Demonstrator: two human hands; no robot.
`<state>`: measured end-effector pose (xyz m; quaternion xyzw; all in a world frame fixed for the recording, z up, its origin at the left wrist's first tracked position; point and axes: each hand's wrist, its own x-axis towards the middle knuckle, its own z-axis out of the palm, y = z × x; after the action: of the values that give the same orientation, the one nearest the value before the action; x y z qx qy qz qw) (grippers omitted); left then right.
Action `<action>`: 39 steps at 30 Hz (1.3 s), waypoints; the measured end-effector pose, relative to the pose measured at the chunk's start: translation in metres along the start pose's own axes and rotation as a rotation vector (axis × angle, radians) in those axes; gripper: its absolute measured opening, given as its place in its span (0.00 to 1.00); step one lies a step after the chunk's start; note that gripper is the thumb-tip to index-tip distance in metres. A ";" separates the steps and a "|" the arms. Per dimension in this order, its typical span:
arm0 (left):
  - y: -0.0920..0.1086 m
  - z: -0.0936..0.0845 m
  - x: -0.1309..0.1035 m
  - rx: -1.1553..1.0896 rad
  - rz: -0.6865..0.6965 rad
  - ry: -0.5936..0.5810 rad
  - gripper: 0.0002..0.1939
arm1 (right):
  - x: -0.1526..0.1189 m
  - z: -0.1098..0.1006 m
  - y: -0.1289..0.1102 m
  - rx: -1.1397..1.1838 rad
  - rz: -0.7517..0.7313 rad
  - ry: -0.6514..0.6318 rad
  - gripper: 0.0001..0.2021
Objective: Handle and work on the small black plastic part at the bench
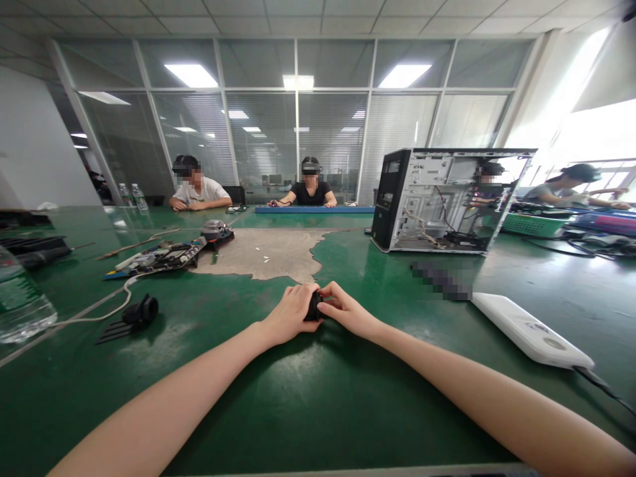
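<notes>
Between my two hands, low over the green tabletop, is a small black object (313,307); its kind is mostly hidden by my fingers. My left hand (289,311) wraps round it from the left, thumb underneath and fingers over the top. From the right, my right hand (345,309) pinches its edge with thumb and fingertips. To the left lies a black plastic part (136,315) with a round ring and flat prongs. Beyond it rests a circuit board (161,257) with a cooler (217,230) at its far end.
An open computer case (390,205) stands at the right rear. Near my right arm lies a white power bank (531,328) with a cable. A water bottle (22,298) stands at the left edge. People sit across the table (298,397); a green basket (534,225) is far right.
</notes>
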<state>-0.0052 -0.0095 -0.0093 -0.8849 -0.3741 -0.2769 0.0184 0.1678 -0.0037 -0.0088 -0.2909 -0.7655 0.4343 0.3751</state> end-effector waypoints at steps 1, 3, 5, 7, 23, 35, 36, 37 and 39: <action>0.000 0.000 0.000 0.005 0.002 -0.001 0.29 | -0.001 0.000 0.000 0.001 -0.019 -0.010 0.11; 0.000 0.000 0.000 0.015 0.006 -0.004 0.28 | -0.001 0.000 0.002 0.011 -0.047 -0.015 0.12; 0.000 0.000 0.000 0.023 0.009 -0.002 0.29 | 0.000 0.001 0.006 0.021 -0.045 0.010 0.11; 0.000 0.000 -0.001 0.024 0.009 0.006 0.29 | 0.003 0.002 0.009 0.026 -0.023 0.051 0.11; 0.001 -0.002 -0.001 0.025 0.000 0.000 0.29 | -0.001 0.002 0.003 0.027 -0.056 0.015 0.12; 0.000 0.000 -0.001 0.048 0.007 0.006 0.29 | 0.007 0.003 0.014 -0.043 0.008 0.088 0.11; 0.000 0.000 -0.001 0.048 0.010 0.006 0.29 | 0.006 0.003 0.013 -0.057 -0.001 0.078 0.10; 0.000 0.000 -0.001 0.047 0.013 0.006 0.29 | 0.004 0.003 0.011 -0.071 -0.014 0.070 0.09; 0.000 0.000 -0.001 0.046 0.013 0.004 0.29 | 0.001 0.004 0.008 -0.099 -0.052 0.061 0.08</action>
<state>-0.0062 -0.0101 -0.0097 -0.8860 -0.3747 -0.2700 0.0413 0.1651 -0.0009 -0.0166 -0.3024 -0.7816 0.3767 0.3947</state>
